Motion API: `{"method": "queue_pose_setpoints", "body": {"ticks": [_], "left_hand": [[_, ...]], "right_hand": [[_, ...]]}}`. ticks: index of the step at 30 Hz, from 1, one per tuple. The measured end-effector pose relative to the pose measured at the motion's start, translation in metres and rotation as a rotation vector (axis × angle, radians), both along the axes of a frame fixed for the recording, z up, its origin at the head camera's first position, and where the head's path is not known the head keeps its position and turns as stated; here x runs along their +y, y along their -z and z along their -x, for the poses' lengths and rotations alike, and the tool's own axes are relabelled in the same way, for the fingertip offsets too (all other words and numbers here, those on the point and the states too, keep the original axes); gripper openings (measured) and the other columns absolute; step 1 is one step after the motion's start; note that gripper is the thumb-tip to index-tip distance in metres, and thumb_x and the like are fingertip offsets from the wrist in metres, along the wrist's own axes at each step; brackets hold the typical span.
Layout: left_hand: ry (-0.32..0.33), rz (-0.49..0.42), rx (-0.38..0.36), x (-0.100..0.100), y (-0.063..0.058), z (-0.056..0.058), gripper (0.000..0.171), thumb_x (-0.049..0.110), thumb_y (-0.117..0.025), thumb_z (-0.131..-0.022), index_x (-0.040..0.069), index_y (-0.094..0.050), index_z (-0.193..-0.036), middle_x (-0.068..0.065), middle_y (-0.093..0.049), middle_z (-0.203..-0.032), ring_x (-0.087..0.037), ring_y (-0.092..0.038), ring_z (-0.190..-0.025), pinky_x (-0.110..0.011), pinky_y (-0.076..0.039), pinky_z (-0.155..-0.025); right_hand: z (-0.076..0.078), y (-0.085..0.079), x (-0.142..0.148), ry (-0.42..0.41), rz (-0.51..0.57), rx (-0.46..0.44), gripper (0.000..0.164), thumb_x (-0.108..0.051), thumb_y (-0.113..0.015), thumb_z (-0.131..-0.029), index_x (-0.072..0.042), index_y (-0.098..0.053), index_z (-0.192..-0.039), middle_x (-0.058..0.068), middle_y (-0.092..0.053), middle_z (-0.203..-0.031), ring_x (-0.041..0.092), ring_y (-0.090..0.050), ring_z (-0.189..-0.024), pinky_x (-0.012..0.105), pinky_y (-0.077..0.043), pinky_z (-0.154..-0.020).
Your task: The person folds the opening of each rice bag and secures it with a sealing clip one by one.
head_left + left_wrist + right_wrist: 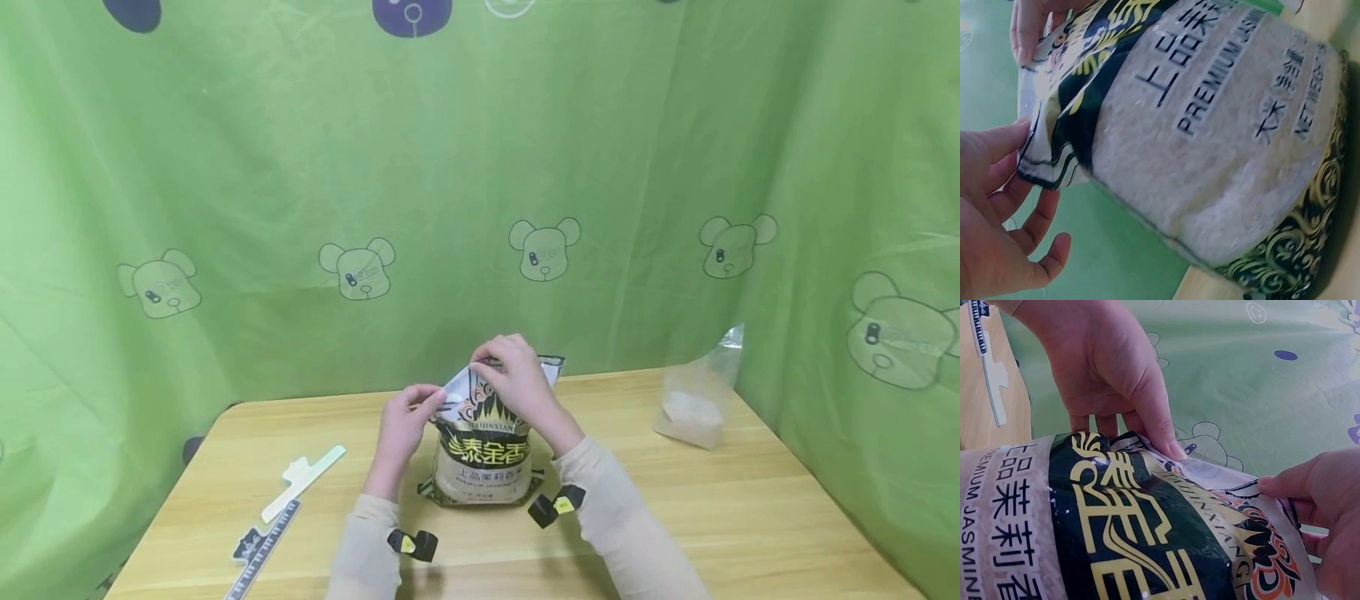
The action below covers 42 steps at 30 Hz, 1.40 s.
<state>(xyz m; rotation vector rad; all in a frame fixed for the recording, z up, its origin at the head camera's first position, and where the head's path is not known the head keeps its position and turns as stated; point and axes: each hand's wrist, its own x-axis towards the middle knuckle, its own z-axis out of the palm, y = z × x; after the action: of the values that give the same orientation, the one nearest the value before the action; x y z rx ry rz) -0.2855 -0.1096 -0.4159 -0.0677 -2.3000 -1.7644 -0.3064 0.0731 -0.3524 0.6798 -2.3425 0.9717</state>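
A bag of rice (487, 467) with a black band and yellow lettering stands upright on the table. Its top is white with an orange and black pattern. My left hand (403, 425) pinches the top left corner between thumb and fingers; in the left wrist view that corner of the rice bag (1210, 125) is folded toward the thumb. With thumb and fingertips my right hand (517, 379) pinches the top edge near its middle. Both thumbs lie on the front of the bag's white edge in the right wrist view, the fingers partly hidden behind it.
To the left on the wooden table (600, 533) lie a pale green and white sealing clip (303, 483) and a dark patterned clip (262, 550). A clear plastic bag (693, 408) with white contents stands at the back right. A green curtain (450, 167) hangs behind.
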Motion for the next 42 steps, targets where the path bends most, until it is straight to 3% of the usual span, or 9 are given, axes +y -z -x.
{"method": "queue_pose_setpoints", "body": {"ticks": [6,20,24,26,29,36,42], "left_hand": [[0.025,0.072,0.008,-0.011,0.003,0.005,0.028,0.039,-0.065,-0.078,0.015,-0.067,-0.093,-0.002,-0.067,-0.094,-0.015,-0.059,-0.090,-0.030,-0.047,-0.078],[0.096,0.101,-0.019,-0.026,0.005,0.006,0.023,0.034,-0.066,-0.078,0.015,-0.067,-0.091,-0.001,-0.068,-0.095,-0.015,-0.060,-0.091,-0.037,-0.046,-0.087],[0.113,0.092,-0.014,-0.029,0.007,0.007,0.021,0.030,-0.066,-0.078,0.014,-0.067,-0.092,-0.002,-0.068,-0.095,-0.015,-0.060,-0.090,-0.036,-0.046,-0.086],[0.117,0.093,-0.009,-0.027,0.001,0.002,0.021,0.026,-0.066,-0.080,0.010,-0.067,-0.093,-0.006,-0.068,-0.095,-0.015,-0.060,-0.089,-0.035,-0.047,-0.085],[0.124,0.077,-0.007,-0.027,0.001,0.002,0.023,0.026,-0.066,-0.079,0.009,-0.067,-0.094,-0.007,-0.067,-0.095,-0.015,-0.060,-0.088,-0.033,-0.047,-0.082],[0.133,0.051,0.039,-0.027,0.008,0.006,0.024,0.033,-0.068,-0.077,0.014,-0.066,-0.092,-0.001,-0.066,-0.091,-0.013,-0.058,-0.084,-0.028,-0.046,-0.075],[0.129,-0.001,-0.013,-0.017,-0.002,0.003,0.031,0.036,-0.069,-0.075,0.016,-0.065,-0.098,-0.001,-0.065,-0.098,-0.015,-0.057,-0.094,-0.032,-0.045,-0.083]], "right_hand": [[0.002,0.000,-0.001,-0.006,-0.009,-0.008,0.007,-0.023,-0.066,-0.080,-0.018,-0.065,-0.083,-0.005,-0.064,-0.084,0.014,-0.049,-0.087,0.034,-0.042,-0.081],[0.001,-0.002,0.000,0.009,0.000,-0.049,0.006,-0.023,-0.066,-0.080,-0.018,-0.065,-0.083,-0.004,-0.064,-0.086,0.015,-0.049,-0.091,0.036,-0.042,-0.084],[0.001,-0.002,0.000,0.009,0.003,-0.058,0.006,-0.023,-0.066,-0.080,-0.018,-0.065,-0.083,-0.004,-0.065,-0.086,0.015,-0.049,-0.092,0.037,-0.042,-0.085],[0.000,-0.003,0.000,0.009,0.004,-0.063,0.006,-0.023,-0.066,-0.080,-0.018,-0.065,-0.083,-0.004,-0.065,-0.086,0.015,-0.049,-0.092,0.037,-0.042,-0.086],[-0.001,-0.004,0.000,0.010,0.003,-0.069,0.008,-0.024,-0.066,-0.080,-0.018,-0.065,-0.084,-0.004,-0.065,-0.087,0.015,-0.049,-0.092,0.036,-0.042,-0.085],[-0.001,-0.003,0.001,0.015,0.005,-0.075,0.009,-0.026,-0.065,-0.080,-0.018,-0.065,-0.085,-0.005,-0.064,-0.087,0.014,-0.049,-0.091,0.035,-0.042,-0.083],[-0.002,-0.002,0.001,0.008,0.000,-0.071,0.009,-0.025,-0.064,-0.081,-0.018,-0.065,-0.086,-0.005,-0.064,-0.087,0.014,-0.049,-0.092,0.037,-0.042,-0.085]]}}
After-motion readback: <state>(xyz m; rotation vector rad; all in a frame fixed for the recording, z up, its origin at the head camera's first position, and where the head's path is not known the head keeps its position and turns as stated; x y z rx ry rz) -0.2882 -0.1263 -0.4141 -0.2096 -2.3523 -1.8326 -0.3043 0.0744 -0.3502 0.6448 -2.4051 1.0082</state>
